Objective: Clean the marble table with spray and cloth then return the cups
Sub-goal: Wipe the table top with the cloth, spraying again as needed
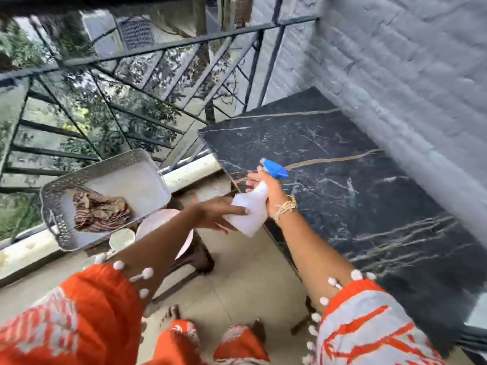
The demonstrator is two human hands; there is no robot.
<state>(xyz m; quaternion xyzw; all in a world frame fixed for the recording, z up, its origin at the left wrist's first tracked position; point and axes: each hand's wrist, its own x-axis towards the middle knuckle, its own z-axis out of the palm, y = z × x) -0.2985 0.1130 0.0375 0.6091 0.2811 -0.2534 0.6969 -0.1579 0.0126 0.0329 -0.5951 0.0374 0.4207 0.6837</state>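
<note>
On a balcony, you hold the spray bottle (251, 206) at the near left edge of the black marble table (369, 185), both hands on it. Your right hand (271, 192) is wrapped around the neck just under the blue trigger head (274, 168), fingers curled in a full grip; whether a finger rests on the trigger cannot be made out. Your left hand (221, 210) lies flat along the bottle's lower body, fingers stretched out and close together, steadying rather than gripping.

The bottle's long axis tilts from its base, low and toward you, up to the head, and the nozzle points right and away, across the slab. The whole tabletop lies to the right of the nozzle, so the right hand is the one placed to spray.

The cloth (101, 210) sits crumpled in the tray (142, 177) to your left, nearer the left hand, with a cup (121, 238) and plate (158, 222) just below the tray.
</note>
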